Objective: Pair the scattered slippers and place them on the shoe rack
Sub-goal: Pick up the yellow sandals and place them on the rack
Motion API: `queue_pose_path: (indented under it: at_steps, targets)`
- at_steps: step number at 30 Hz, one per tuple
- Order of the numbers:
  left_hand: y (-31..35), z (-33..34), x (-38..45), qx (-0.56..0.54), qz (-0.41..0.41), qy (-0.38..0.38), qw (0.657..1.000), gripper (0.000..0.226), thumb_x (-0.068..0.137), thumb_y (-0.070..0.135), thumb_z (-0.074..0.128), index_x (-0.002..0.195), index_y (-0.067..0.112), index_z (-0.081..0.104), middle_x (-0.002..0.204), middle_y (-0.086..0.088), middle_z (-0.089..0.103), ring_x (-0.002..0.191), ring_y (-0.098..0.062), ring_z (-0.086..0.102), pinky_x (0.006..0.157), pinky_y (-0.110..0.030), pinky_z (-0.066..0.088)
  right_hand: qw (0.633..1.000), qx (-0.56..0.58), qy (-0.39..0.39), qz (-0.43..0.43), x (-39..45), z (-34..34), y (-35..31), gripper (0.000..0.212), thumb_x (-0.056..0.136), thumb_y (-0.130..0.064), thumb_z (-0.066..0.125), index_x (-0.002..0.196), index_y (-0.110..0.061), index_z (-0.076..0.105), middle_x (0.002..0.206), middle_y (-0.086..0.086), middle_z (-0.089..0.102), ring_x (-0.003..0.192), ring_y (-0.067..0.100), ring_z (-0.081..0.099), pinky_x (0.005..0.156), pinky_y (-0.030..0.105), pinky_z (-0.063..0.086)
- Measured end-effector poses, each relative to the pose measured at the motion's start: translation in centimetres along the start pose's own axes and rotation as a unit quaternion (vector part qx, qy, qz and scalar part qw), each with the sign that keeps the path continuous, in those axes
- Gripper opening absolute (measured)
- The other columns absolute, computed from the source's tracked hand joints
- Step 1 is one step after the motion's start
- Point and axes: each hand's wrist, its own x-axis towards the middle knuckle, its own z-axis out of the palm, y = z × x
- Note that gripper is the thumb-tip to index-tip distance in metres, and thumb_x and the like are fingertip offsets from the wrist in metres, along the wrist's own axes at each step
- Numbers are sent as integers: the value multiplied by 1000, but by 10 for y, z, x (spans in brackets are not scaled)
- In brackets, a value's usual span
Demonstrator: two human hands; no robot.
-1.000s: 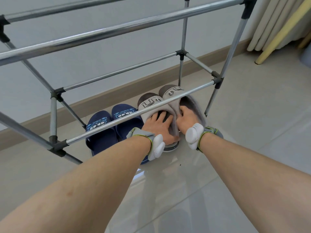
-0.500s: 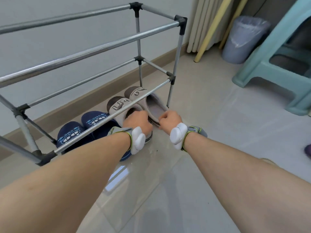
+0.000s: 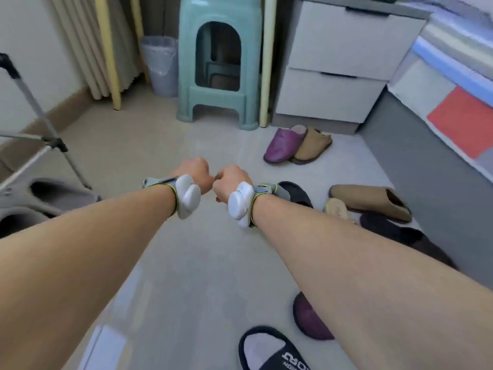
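Both hands are clenched and hold nothing: left hand (image 3: pixel 196 173) and right hand (image 3: pixel 231 180) sit knuckle to knuckle above the floor (image 3: pixel 186 263) (a white sensor on each wrist). Grey slippers (image 3: pixel 40 201) lie at 9 o'clock under the shoe rack (image 3: pixel 40 121). Scattered slippers: purple slipper (image 3: pixel 284 142) beside tan slipper (image 3: pixel 313 146) at 1 o'clock, long tan slipper (image 3: pixel 373 200) at 3 o'clock, black slipper (image 3: pixel 269 348) at 5 o'clock. Green stool (image 3: pixel 221 60) stands at 12 o'clock.
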Motion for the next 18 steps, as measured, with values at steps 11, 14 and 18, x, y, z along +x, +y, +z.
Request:
queue_pose_path:
  at_steps: [11,14,18]
  targets:
    - [143,87,9,36,122,-84,988,27,78,12,50,97,5,68,91,-13,67,72,-28,53,66,-32,48,979,-73,124,145,-36,-102,159,28,88,-10,47,61,-13,39,72,9,54,77,31,60,57,27,44]
    - [166,109,13,37,130,-101,986,24,77,12,49,94,7,66,87,-10,63,69,-26,51,63,-31,45,974,-150,69,156,-37,-106,199,25,87,-9,48,63,-13,44,63,2,43,73,27,49,49,24,30]
    - [182,130,22,45,125,-116,984,31,76,15,50,101,6,65,93,-11,66,70,-26,54,64,-33,49,948,-287,-7,141,-37,-115,247,26,90,-16,54,115,-11,58,116,8,54,115,29,52,81,31,39]
